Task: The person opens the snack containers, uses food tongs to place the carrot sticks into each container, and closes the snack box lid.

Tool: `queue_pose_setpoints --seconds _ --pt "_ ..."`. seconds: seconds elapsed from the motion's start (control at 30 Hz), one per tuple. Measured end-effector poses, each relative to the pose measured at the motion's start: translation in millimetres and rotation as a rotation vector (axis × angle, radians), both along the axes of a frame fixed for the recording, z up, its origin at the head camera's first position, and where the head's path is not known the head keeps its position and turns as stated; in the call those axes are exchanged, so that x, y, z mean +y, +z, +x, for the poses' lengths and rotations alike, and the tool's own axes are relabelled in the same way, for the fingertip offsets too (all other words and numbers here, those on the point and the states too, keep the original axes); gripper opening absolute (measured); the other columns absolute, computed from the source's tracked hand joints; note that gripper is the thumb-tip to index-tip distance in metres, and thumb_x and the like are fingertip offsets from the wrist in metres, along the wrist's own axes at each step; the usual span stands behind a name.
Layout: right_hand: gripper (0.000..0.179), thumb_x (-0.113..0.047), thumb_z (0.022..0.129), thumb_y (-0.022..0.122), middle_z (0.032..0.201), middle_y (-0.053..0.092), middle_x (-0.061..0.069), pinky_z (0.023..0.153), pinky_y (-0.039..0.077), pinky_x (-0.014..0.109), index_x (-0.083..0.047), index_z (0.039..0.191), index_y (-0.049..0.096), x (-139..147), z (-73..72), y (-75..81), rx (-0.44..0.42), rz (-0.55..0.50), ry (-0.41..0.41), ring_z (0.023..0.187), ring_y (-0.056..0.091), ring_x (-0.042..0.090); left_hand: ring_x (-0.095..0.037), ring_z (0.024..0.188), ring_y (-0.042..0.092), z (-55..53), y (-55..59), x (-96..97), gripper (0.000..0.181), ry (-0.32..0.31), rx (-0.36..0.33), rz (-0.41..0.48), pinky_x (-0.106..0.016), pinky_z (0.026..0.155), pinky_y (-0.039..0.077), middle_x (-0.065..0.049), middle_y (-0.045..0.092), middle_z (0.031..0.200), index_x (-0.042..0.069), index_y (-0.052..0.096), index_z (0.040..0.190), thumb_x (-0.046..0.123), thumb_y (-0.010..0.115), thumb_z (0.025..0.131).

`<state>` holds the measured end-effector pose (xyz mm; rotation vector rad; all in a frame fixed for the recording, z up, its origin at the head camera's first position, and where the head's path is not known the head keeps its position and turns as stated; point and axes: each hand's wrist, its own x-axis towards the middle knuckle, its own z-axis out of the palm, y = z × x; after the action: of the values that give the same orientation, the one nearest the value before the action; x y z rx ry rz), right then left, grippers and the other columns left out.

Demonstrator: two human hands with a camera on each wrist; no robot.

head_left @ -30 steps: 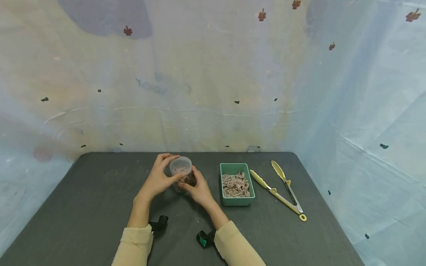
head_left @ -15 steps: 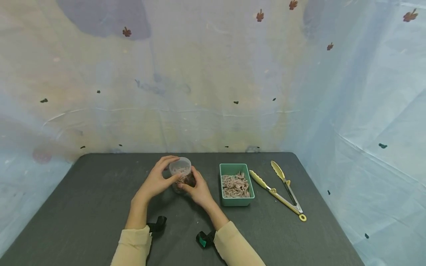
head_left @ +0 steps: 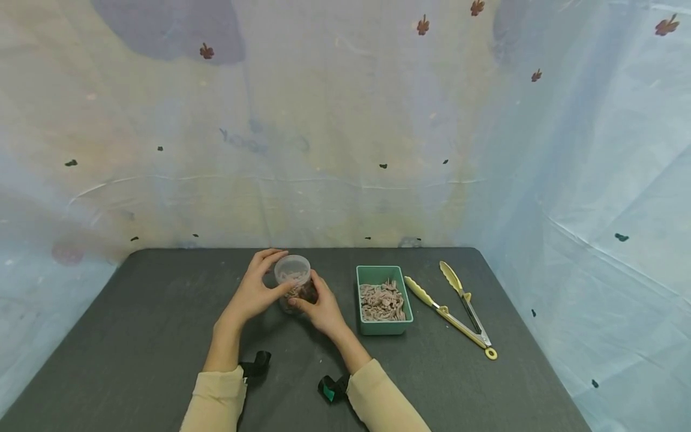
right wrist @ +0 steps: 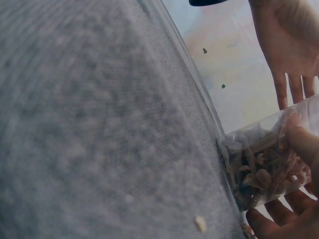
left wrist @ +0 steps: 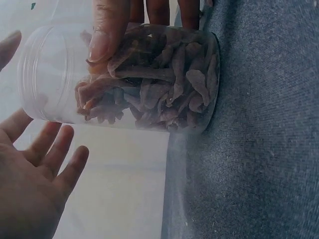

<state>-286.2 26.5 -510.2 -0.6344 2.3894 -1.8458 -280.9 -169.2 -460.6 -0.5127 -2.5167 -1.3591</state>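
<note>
A clear plastic jar (head_left: 292, 271) stands upright on the dark table, partly filled with brown, crinkled strips (left wrist: 154, 82). Low around its body, my right hand (head_left: 322, 307) grips it, thumb in front and fingers behind. Up at the rim, my left hand (head_left: 258, 292) spans the jar between thumb and forefinger; its other fingers (left wrist: 67, 172) stick out free beside the wall in the left wrist view. To the right of the hands sits a green rectangular container (head_left: 384, 327) holding similar greyish-brown strips (head_left: 382, 301).
Yellow-tipped metal tongs (head_left: 465, 321) lie spread apart to the right of the green container. A small pale crumb (right wrist: 200, 223) is on the grey table (head_left: 156, 336). Behind the table's far edge hangs a pale patterned sheet (head_left: 324, 150).
The left hand's fingers shift slightly at the jar's rim. The jar, right hand, green container and tongs keep their places.
</note>
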Motion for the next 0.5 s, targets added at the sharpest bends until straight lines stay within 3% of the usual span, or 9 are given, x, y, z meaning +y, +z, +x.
queue_pose_setpoints --seconds 0.17,0.5 --pt "0.076 -0.025 0.1 0.074 0.152 0.047 0.014 0.109 0.05 0.05 -0.016 0.164 0.033 -0.6 -0.1 0.1 0.005 -0.011 0.007 0.135 0.054 0.031 -0.041 0.132 0.045 0.8 0.4 1.3 0.069 0.036 -0.019 -0.016 -0.065 0.109 0.041 -0.021 0.04 0.146 0.008 0.053 0.15 0.023 0.085 0.091" --pt "0.076 -0.026 0.1 0.075 0.151 0.048 0.014 0.11 0.049 0.05 -0.016 0.163 0.034 -0.1 -0.9 -0.6 0.001 -0.004 0.005 0.136 0.053 0.03 -0.042 0.138 0.044 2.1 0.7 -1.5 0.061 -0.031 -0.002 -0.033 -0.066 0.108 0.042 -0.019 0.043 0.152 0.008 0.053 0.151 0.021 0.078 0.097"
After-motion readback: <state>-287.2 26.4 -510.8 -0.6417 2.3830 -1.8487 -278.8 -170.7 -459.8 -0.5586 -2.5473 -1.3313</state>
